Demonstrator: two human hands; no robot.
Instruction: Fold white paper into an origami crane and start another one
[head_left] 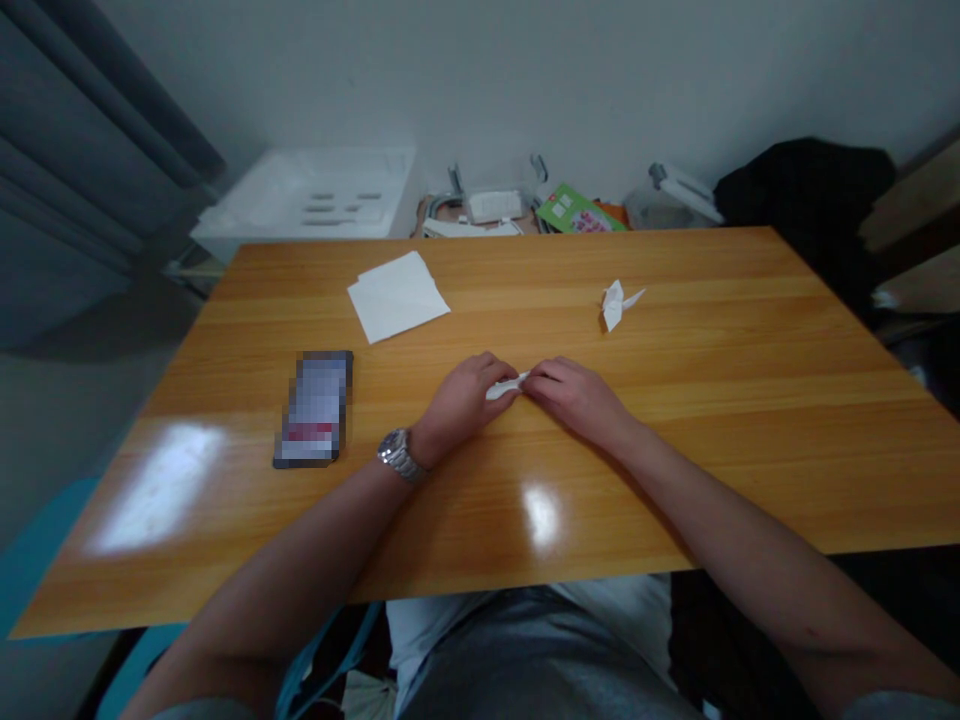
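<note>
Between my hands, just above or on the wooden table [480,500], is a small narrow piece of folded white paper [504,387]. My left hand [466,393], with a metal watch on its wrist, pinches the paper's left part. The fingers of my right hand [576,396] are closed on its right end, and they hide part of it. Farther back on the right stands a folded white paper crane [613,305], apart from both hands. White paper sheets [399,297] lie stacked, slightly askew, at the back left.
A phone [315,408] with a blurred screen lies left of my left hand. Beyond the far table edge are a white plastic bin [300,200], a green booklet [577,208] and some clutter. Something black [806,195] is heaped at the back right.
</note>
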